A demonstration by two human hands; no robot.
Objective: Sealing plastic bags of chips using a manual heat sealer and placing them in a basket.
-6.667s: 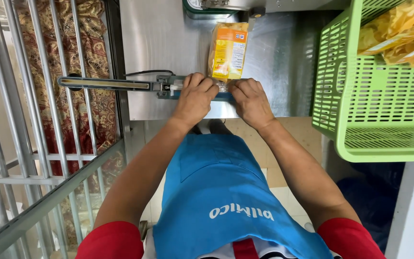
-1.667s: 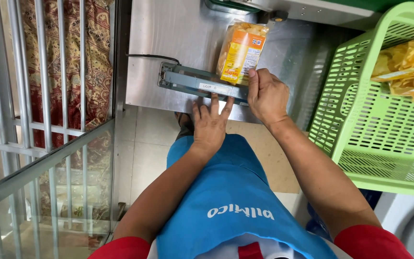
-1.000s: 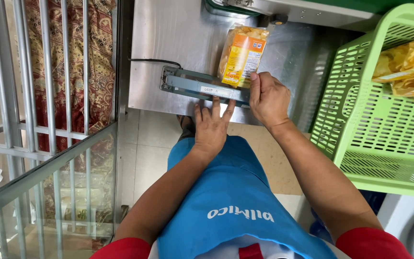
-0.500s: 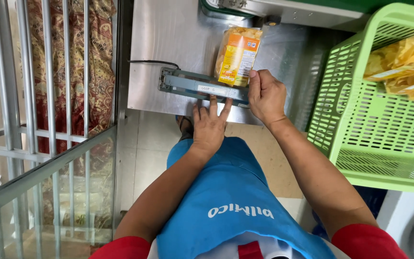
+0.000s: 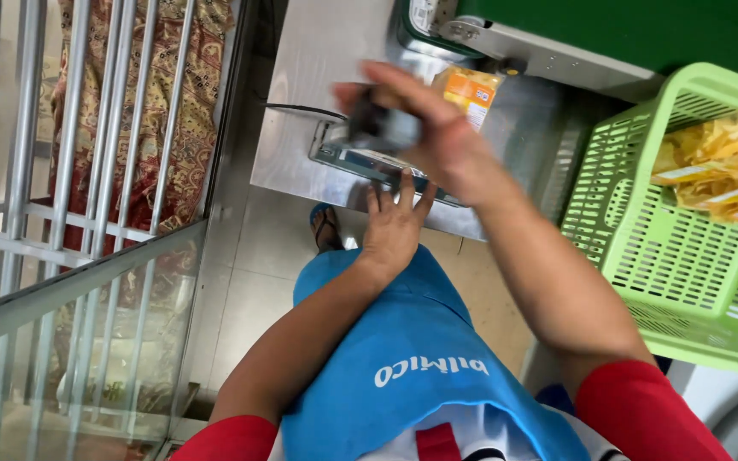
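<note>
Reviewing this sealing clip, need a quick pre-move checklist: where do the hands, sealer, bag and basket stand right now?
1. Left hand steadying the sealer: ok, fingers rest flat at its front edge.
2. Right hand grip: cannot tell, it is raised and blurred, with something dark in it.
3. Snack bag in place: cannot tell, the right hand covers most of it.
4. Sealer on the metal table: ok, it lies flat, cord running off to the left.
5. Green basket within reach: ok, beside the right arm, with filled bags inside.
</note>
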